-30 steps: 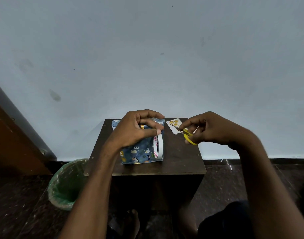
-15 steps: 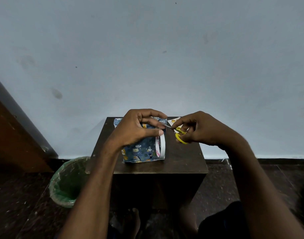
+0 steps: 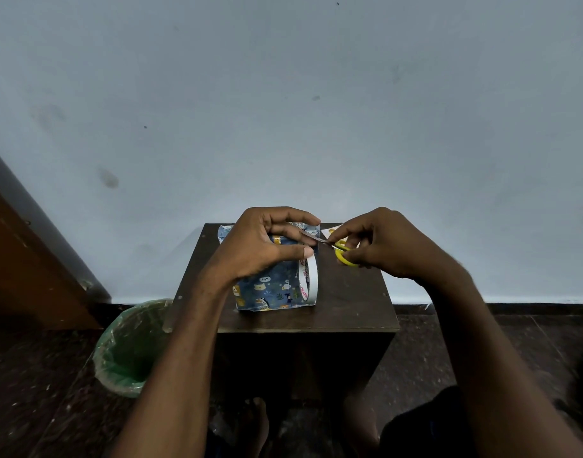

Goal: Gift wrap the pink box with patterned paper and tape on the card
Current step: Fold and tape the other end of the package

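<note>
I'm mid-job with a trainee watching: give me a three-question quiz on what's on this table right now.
1. True or false: the right hand holds the yellow-handled scissors.
2. The white tape roll stands against which side of the box wrapped in blue animal-print paper? A) camera-left B) camera-right C) on top
3. What stands on the floor, camera-left of the small dark wooden table?

Key
1. True; the blades point toward the left hand, which grips the box top.
2. B
3. The bin lined with a green plastic bag.
</note>
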